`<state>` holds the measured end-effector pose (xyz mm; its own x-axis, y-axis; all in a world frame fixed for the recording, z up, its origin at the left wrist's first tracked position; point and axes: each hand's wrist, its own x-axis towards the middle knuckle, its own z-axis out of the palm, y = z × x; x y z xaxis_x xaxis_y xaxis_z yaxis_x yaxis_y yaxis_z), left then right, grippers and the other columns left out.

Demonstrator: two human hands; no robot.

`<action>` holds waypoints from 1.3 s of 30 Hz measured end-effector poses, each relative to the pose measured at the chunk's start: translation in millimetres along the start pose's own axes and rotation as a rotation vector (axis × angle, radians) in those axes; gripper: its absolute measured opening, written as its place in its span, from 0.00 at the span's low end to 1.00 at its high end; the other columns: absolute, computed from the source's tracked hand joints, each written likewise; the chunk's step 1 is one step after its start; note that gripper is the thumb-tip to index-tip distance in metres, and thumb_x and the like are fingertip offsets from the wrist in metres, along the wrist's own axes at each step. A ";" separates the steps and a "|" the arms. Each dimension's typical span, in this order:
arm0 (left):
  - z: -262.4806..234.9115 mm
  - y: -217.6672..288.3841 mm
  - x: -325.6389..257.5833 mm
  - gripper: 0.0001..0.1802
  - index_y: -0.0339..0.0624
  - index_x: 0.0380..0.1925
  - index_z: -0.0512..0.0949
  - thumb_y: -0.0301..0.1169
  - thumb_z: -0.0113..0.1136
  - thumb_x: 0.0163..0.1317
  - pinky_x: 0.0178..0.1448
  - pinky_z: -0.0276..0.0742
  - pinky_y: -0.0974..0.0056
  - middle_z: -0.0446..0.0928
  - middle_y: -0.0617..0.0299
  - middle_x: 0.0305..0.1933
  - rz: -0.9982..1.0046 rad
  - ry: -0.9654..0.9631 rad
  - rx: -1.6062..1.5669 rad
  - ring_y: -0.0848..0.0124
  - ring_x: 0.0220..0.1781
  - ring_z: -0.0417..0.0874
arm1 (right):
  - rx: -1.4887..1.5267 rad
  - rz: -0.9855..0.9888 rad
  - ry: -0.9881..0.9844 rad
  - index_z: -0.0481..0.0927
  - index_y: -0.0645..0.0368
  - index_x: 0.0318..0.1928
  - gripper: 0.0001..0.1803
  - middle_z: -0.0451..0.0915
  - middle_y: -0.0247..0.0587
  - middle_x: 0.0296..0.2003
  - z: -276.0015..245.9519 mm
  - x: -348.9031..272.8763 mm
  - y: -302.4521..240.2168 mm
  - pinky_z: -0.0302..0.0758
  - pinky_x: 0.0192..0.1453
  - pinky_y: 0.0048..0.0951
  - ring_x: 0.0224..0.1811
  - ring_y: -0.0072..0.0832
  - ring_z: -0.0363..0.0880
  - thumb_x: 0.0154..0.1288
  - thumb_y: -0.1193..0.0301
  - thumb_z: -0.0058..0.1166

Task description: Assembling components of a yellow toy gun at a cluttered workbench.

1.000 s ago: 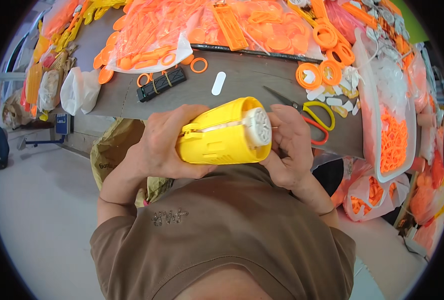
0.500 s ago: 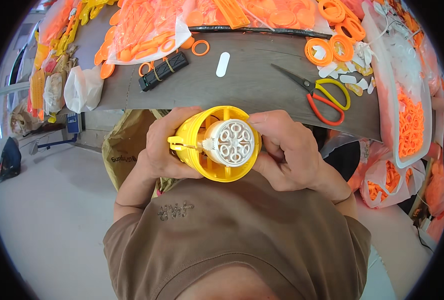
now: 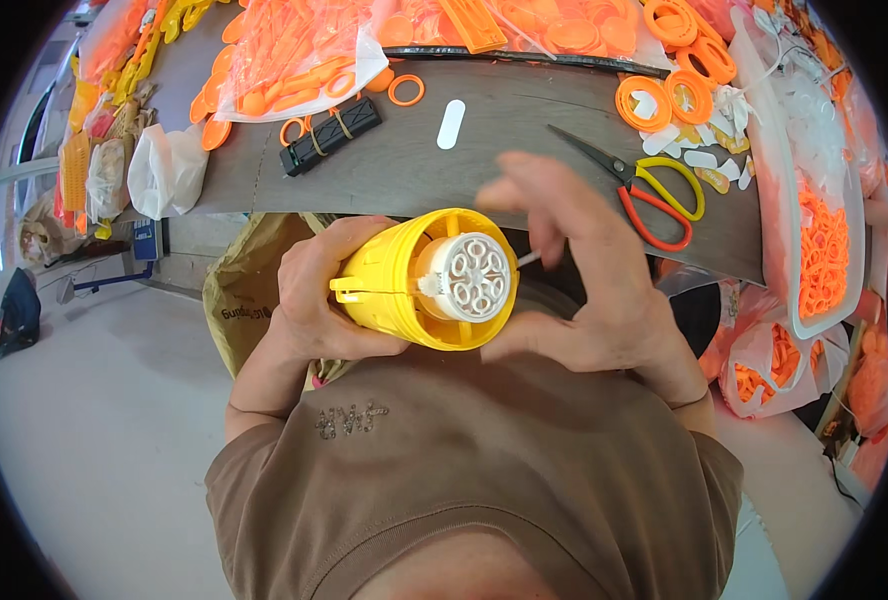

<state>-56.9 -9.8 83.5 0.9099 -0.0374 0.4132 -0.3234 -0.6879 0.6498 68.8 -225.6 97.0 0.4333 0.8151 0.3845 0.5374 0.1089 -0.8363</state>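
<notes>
A yellow plastic cylinder (image 3: 379,282) with a round open end facing up is held in front of my chest. Inside it sits a white round nozzle head (image 3: 478,277) with several ring-shaped openings. My left hand (image 3: 326,285) grips the cylinder's left side, fingers above and thumb below. My right hand (image 3: 599,275) is beside its right rim, index finger and thumb spread wide and the thumb close to the lower rim. A thin white stick-like piece (image 3: 530,258) shows between the rim and the right hand's curled fingers; whether they hold it is unclear.
On the grey table (image 3: 364,190) lie scissors (image 3: 654,190) with red and yellow handles, a black block (image 3: 331,135) with bands and a white strip (image 3: 451,124). Orange parts in a clear bag (image 3: 304,60) fill the back. A white tub (image 3: 804,240) stands right, a brown bag (image 3: 239,285) below left.
My right hand has come off the rim; its index finger has lifted away and spread from the thumb. The left hand keeps its hold, with the cylinder shifted slightly up.
</notes>
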 end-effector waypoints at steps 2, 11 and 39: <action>0.4 1.9 3.7 0.35 0.29 0.43 0.73 0.33 0.73 0.29 0.38 0.79 0.65 0.80 0.49 0.36 0.044 0.008 0.028 0.60 0.34 0.84 | -0.066 -0.098 0.070 0.59 0.66 0.62 0.52 0.71 0.52 0.53 -3.5 7.4 -1.5 0.73 0.44 0.30 0.43 0.35 0.75 0.39 0.60 0.74; -0.4 5.4 18.3 0.32 0.29 0.41 0.73 0.30 0.71 0.31 0.34 0.77 0.63 0.78 0.49 0.32 0.076 -0.080 0.071 0.58 0.29 0.81 | 0.013 -0.156 0.006 0.65 0.64 0.55 0.44 0.73 0.49 0.46 20.8 9.4 11.9 0.72 0.48 0.33 0.43 0.41 0.74 0.36 0.67 0.76; -13.1 -8.0 19.0 0.29 0.34 0.35 0.74 0.37 0.77 0.34 0.54 0.71 0.53 0.73 0.52 0.43 0.099 0.243 0.283 0.55 0.49 0.75 | 0.036 -0.088 0.314 0.57 0.68 0.59 0.45 0.66 0.51 0.52 35.4 -2.2 36.2 0.69 0.57 0.34 0.53 0.35 0.70 0.43 0.72 0.71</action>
<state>-40.4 4.5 94.5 0.7787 0.0354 0.6264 -0.2914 -0.8638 0.4110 61.7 -203.3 52.0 0.5912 0.5870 0.5531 0.5593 0.1958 -0.8055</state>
